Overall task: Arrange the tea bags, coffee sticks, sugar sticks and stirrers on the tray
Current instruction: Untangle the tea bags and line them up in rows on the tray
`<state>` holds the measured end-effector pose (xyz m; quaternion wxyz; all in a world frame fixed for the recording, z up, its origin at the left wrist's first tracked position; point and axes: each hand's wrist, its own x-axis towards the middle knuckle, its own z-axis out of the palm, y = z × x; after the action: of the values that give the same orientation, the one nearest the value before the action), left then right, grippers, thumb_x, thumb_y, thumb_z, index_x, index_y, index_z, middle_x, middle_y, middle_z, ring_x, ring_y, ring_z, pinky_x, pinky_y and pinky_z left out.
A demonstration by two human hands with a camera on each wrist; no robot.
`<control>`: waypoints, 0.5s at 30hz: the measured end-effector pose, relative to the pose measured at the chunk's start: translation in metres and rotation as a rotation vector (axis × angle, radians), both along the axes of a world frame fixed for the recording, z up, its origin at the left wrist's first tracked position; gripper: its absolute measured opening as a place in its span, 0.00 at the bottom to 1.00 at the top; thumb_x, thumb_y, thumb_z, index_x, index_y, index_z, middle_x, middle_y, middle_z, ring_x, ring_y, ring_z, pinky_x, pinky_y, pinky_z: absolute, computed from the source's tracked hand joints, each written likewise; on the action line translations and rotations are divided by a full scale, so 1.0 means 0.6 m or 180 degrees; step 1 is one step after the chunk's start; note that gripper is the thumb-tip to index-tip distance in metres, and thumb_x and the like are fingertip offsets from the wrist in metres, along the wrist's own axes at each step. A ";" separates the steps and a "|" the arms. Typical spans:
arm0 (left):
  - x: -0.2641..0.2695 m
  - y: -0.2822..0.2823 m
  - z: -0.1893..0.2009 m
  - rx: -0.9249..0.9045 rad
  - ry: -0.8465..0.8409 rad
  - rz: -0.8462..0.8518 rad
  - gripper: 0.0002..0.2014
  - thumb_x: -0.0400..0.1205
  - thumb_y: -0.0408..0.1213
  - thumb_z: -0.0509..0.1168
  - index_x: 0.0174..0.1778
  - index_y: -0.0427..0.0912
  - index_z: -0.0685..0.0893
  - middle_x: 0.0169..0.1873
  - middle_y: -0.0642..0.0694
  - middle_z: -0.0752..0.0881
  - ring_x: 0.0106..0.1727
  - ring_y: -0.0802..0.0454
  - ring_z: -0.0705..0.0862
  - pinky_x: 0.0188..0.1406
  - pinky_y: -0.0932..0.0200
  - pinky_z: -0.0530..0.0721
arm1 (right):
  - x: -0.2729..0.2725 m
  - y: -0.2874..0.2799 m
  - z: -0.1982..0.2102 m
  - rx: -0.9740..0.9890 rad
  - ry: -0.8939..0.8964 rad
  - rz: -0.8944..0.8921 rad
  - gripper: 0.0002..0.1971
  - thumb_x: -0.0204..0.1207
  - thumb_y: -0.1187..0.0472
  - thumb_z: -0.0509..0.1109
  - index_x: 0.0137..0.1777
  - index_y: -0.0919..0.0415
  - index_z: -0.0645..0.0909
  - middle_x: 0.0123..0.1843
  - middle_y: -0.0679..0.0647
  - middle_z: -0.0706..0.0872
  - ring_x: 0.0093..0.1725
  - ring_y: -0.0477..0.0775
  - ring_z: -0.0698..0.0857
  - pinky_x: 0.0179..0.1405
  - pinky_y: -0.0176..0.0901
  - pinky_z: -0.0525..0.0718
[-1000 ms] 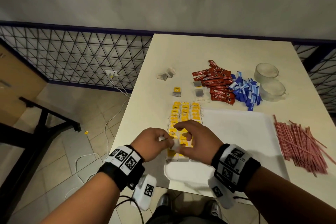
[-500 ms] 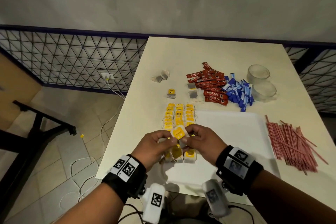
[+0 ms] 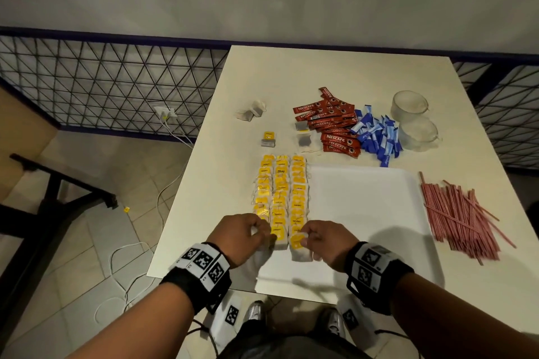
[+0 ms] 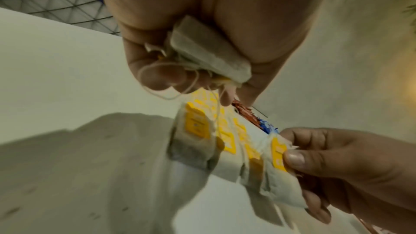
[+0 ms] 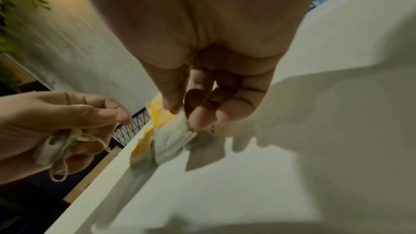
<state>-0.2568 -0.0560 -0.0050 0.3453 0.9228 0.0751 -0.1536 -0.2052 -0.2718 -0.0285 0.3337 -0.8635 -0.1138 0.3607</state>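
R hand [image 3: 328,245] pinched on tea bag [image 3: 299,245] at near end of R row, on tray [image 3: 364,207] | L hand [image 4: 202,42] curled on spare bag [image 4: 209,54], string loose | bags: soft paper, square yellow tags

The left hand [image 4: 202,29] fills the view from twelve o'clock, its fingers curled round a bunched tea bag [image 4: 209,49] whose string loops down at about ten o'clock of the bag. Toward six o'clock, rows of yellow-tagged tea bags [image 4: 202,141] lie on the white tray [image 4: 112,184]. At four o'clock the right hand [image 4: 351,163] pinches the nearest bag [image 4: 279,172] by its tag.
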 end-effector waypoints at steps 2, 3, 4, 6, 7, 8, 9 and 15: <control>-0.014 0.013 -0.006 0.0001 0.0055 0.0038 0.07 0.79 0.46 0.69 0.36 0.58 0.80 0.32 0.66 0.79 0.38 0.64 0.79 0.34 0.78 0.68 | -0.003 -0.001 -0.010 -0.0098 0.0018 -0.0056 0.07 0.79 0.54 0.67 0.41 0.40 0.77 0.33 0.43 0.84 0.36 0.46 0.85 0.51 0.44 0.84; -0.019 0.016 -0.005 -0.0013 0.0085 0.0020 0.07 0.79 0.46 0.69 0.36 0.59 0.79 0.32 0.68 0.79 0.36 0.67 0.78 0.34 0.80 0.69 | -0.003 -0.001 -0.013 -0.0156 -0.0009 -0.0097 0.08 0.79 0.52 0.67 0.39 0.38 0.76 0.33 0.43 0.84 0.37 0.47 0.86 0.52 0.45 0.84; -0.024 0.019 -0.008 -0.0008 0.0119 0.0000 0.08 0.79 0.46 0.69 0.36 0.59 0.79 0.31 0.68 0.79 0.35 0.68 0.78 0.34 0.80 0.69 | -0.003 0.000 -0.019 -0.0191 -0.0021 -0.0138 0.09 0.78 0.51 0.67 0.38 0.36 0.75 0.34 0.43 0.85 0.38 0.47 0.86 0.52 0.46 0.85; -0.029 0.023 -0.010 0.0005 0.0128 -0.0008 0.08 0.79 0.47 0.69 0.35 0.60 0.79 0.32 0.67 0.79 0.36 0.68 0.78 0.34 0.80 0.69 | -0.003 0.001 -0.026 -0.0204 -0.0021 -0.0274 0.08 0.77 0.50 0.68 0.38 0.35 0.76 0.35 0.43 0.86 0.37 0.48 0.88 0.51 0.48 0.86; -0.031 0.025 -0.011 0.0008 0.0130 0.0000 0.09 0.79 0.47 0.69 0.34 0.61 0.78 0.32 0.67 0.80 0.36 0.68 0.78 0.34 0.80 0.69 | -0.003 0.003 -0.028 -0.0168 -0.0004 -0.0368 0.06 0.76 0.50 0.69 0.39 0.37 0.77 0.36 0.44 0.87 0.36 0.49 0.88 0.49 0.49 0.87; -0.031 0.027 -0.013 0.0002 0.0125 0.0016 0.10 0.79 0.47 0.68 0.33 0.62 0.78 0.32 0.67 0.80 0.36 0.69 0.78 0.34 0.80 0.69 | -0.003 0.005 -0.030 -0.0132 0.0003 -0.0463 0.05 0.75 0.51 0.69 0.40 0.39 0.78 0.36 0.44 0.87 0.35 0.49 0.89 0.47 0.50 0.88; -0.032 0.027 -0.014 0.0001 0.0124 0.0023 0.10 0.80 0.46 0.69 0.33 0.62 0.78 0.32 0.66 0.81 0.35 0.70 0.78 0.34 0.79 0.70 | -0.003 0.007 -0.030 -0.0115 0.0018 -0.0553 0.04 0.75 0.52 0.70 0.40 0.42 0.78 0.35 0.44 0.87 0.34 0.49 0.89 0.45 0.50 0.89; -0.030 0.027 -0.015 0.0038 0.0149 0.0075 0.10 0.79 0.47 0.69 0.32 0.62 0.78 0.29 0.60 0.81 0.32 0.65 0.78 0.31 0.76 0.70 | -0.005 0.013 -0.035 0.0165 0.0361 -0.1015 0.08 0.76 0.67 0.69 0.40 0.53 0.78 0.35 0.50 0.83 0.27 0.45 0.86 0.25 0.39 0.82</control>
<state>-0.2750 -0.0396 -0.0143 0.3397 0.9201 0.0949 -0.1706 -0.2082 -0.2639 -0.0493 0.4147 -0.8400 0.0344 0.3482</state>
